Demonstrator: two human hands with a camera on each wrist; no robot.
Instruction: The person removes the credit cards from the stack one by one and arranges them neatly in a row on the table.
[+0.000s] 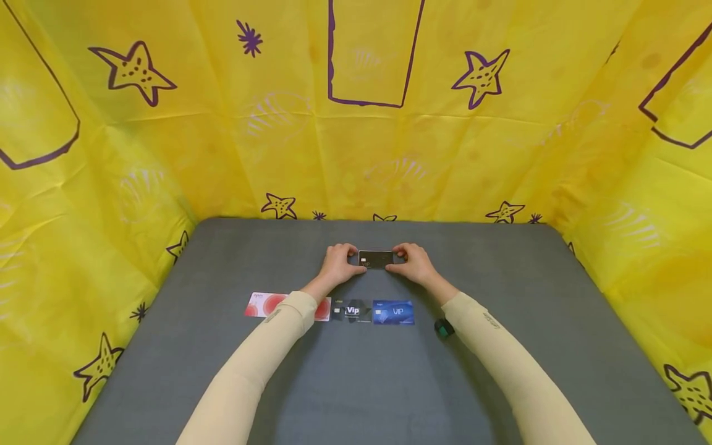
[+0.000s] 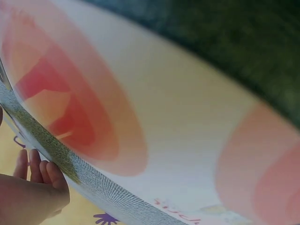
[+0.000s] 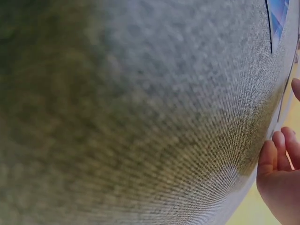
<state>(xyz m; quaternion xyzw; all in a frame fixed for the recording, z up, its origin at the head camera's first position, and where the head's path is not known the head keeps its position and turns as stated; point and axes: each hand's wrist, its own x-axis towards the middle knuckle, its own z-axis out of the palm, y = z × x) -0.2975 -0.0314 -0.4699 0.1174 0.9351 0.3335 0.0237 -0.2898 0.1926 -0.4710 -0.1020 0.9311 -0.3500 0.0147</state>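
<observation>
A black bank card (image 1: pixel 376 259) with a small chip lies level between both hands near the middle of the table. My left hand (image 1: pixel 337 264) pinches its left end, thumb at the near edge and fingers at the far corner. Its right end is gripped likewise by my right hand (image 1: pixel 414 262). Nearer to me is a row: red-and-white card surface (image 1: pixel 271 303), partly covered by the left sleeve, then a dark Vip card (image 1: pixel 352 311) and a blue VIP card (image 1: pixel 394 312). The red-and-white print (image 2: pixel 187 108) fills much of the left wrist view.
A grey cloth-covered table (image 1: pixel 356 383) is enclosed by yellow curtains (image 1: pixel 356 154) with purple starfish drawings. Under the right forearm shows a small dark object with a green face (image 1: pixel 444 328). At the right wrist view's top edge, part of the blue card (image 3: pixel 278 18) appears.
</observation>
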